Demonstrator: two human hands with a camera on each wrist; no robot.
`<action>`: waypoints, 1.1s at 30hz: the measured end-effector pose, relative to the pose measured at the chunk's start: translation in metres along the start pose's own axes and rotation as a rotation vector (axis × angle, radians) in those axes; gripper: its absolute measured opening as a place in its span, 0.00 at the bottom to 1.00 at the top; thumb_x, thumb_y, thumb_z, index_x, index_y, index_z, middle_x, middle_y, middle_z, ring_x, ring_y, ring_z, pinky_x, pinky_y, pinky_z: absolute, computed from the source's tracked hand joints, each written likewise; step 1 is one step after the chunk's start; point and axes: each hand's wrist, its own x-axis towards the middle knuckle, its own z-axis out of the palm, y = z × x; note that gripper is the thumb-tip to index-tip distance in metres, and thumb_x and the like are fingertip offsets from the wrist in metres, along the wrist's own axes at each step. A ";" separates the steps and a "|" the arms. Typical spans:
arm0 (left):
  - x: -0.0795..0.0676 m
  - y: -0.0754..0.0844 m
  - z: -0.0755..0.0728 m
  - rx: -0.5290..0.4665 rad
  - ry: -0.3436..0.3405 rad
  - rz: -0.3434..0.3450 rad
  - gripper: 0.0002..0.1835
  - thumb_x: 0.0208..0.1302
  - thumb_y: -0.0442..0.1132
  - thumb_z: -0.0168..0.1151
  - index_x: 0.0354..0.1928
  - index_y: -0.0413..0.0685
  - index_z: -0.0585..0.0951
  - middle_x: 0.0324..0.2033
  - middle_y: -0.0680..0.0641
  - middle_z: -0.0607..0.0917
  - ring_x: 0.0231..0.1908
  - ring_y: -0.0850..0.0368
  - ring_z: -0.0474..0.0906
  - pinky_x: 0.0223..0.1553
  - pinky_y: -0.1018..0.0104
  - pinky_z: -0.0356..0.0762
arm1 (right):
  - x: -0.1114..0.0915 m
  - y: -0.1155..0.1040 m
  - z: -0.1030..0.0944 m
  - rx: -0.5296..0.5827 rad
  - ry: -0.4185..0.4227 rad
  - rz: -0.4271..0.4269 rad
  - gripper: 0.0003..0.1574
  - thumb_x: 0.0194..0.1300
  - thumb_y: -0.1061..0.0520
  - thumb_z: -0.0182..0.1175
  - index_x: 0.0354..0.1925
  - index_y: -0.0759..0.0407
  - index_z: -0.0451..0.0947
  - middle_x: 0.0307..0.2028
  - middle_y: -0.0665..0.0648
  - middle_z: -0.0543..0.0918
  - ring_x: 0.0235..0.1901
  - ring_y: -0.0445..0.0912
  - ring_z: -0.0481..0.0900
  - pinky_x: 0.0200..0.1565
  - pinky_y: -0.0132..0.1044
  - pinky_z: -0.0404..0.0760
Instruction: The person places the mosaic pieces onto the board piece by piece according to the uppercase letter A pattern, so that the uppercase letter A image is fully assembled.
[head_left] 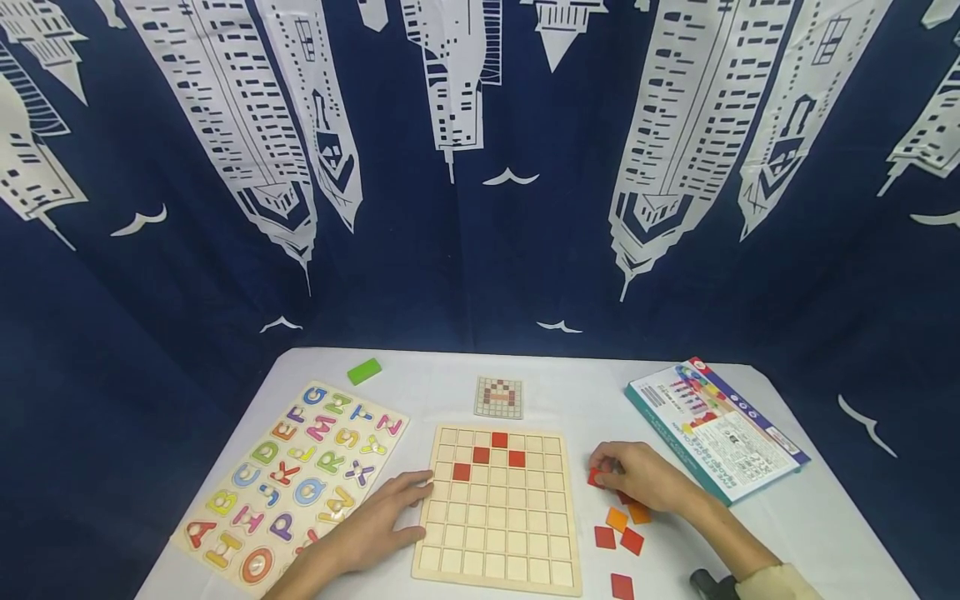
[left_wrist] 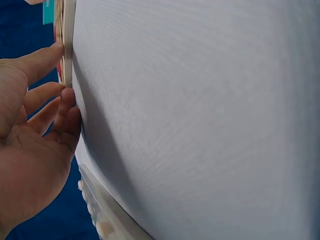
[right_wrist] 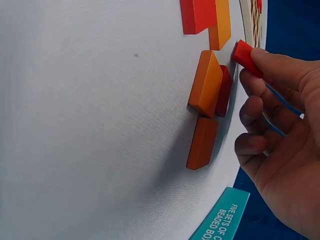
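Red tile (right_wrist: 247,58) is pinched by right hand (head_left: 641,477), right of grid board (head_left: 497,517), which could be skewed if pushed by left hand (head_left: 377,521), its fingers seemingly relaxed against left edge.

R hand (right_wrist: 290,160) at approx. 3–4 o'clock, thumb & forefinger pinching a small red tile (right_wrist: 246,58) at 2 o'clock, other fingers bent. On the white cloth (right_wrist: 90,125): bright red block (right_wrist: 196,17) & yellow-orange block (right_wrist: 220,30) nr 1 o'clock, orange block (right_wrist: 204,82) w/ dark red block (right_wrist: 225,92) behind it twd 2, brownish-orange block (right_wrist: 202,145) at 4. Teal box (right_wrist: 217,222), white lettering, at 5 o'clock; board edge (right_wrist: 247,20) btwn 1 & 2, partly cut off.
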 end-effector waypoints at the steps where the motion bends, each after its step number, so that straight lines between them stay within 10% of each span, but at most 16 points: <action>1: 0.000 0.000 0.000 0.000 -0.001 -0.002 0.34 0.67 0.51 0.65 0.71 0.46 0.70 0.75 0.52 0.63 0.72 0.47 0.63 0.70 0.44 0.65 | 0.000 0.000 0.000 -0.001 0.001 -0.001 0.05 0.68 0.55 0.65 0.43 0.47 0.82 0.27 0.45 0.78 0.18 0.40 0.75 0.22 0.30 0.75; 33: 0.001 0.001 0.000 0.018 -0.003 -0.016 0.34 0.67 0.50 0.65 0.72 0.47 0.70 0.75 0.52 0.63 0.71 0.47 0.64 0.70 0.45 0.65 | 0.024 -0.024 0.019 0.075 0.098 -0.038 0.04 0.68 0.50 0.66 0.41 0.45 0.85 0.27 0.42 0.80 0.29 0.39 0.75 0.31 0.29 0.75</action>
